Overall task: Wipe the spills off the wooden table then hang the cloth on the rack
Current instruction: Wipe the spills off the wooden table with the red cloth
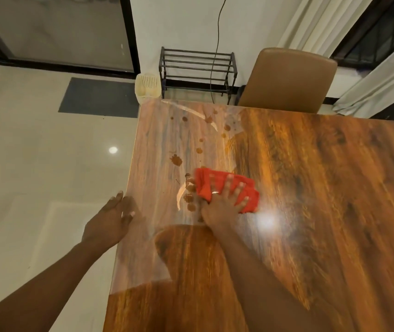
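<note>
A glossy wooden table (310, 188) fills the right half of the view. Brown spills (176, 160) dot its left part, running from the far edge down to a cluster beside the cloth. My right hand (224, 207) presses flat, fingers spread, on a folded red cloth (209, 182) lying on the table just right of the nearest spills. My left hand (112, 219) rests with fingers apart on the table's left edge and holds nothing. A black metal rack (198, 68) with horizontal bars stands on the floor against the far wall, beyond the table.
A brown chair (291, 80) stands at the table's far side. A small cream plastic basket (147, 87) sits on the floor left of the rack. A dark mat (100, 97) lies on the pale tiled floor. Curtains (370, 80) hang at right, and a cable runs down the wall.
</note>
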